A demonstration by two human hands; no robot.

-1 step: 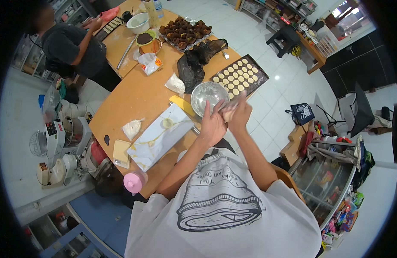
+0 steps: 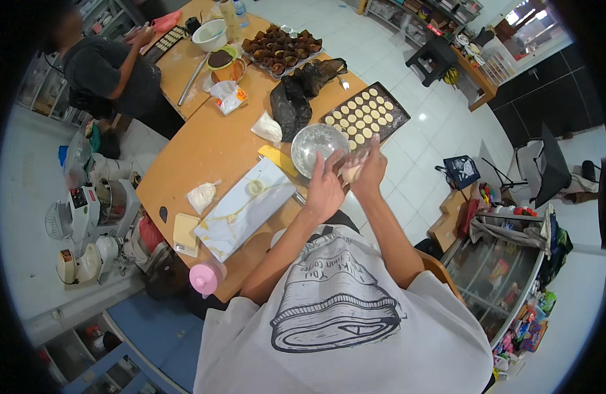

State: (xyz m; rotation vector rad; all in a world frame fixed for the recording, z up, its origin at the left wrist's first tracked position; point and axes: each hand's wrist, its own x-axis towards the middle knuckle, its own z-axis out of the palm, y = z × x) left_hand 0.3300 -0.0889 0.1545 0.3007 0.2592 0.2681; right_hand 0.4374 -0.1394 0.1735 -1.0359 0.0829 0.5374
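My two hands are close together at the near edge of the table, beside a clear glass bowl (image 2: 309, 148) dusted with white powder. My left hand (image 2: 325, 194) is turned palm inward, its fingers spread. My right hand (image 2: 372, 172) bends around a pale lump that looks like dough (image 2: 351, 173), which sits between the two hands; its far side is hidden and the fingers are a little blurred. Past the hands, a dark baking tray (image 2: 396, 105) carries rows of pale round dough pieces. Left of the bowl lie a yellow scraper (image 2: 276, 159) and a white marbled board (image 2: 234, 220) with a small ring-shaped cutter (image 2: 255, 187).
Bags of white powder (image 2: 268, 128), a black plastic bag (image 2: 291, 108) and a tray of dark paper cups (image 2: 281, 49) cover the table's far part. A pink lidded bottle (image 2: 206, 278) stands at the near left edge. Another person (image 2: 109, 72) works at the far left.
My right hand has shifted slightly and its fingers have drawn a little closer to upright. The pale lump shows more clearly between my hands. The things on the table have not moved.
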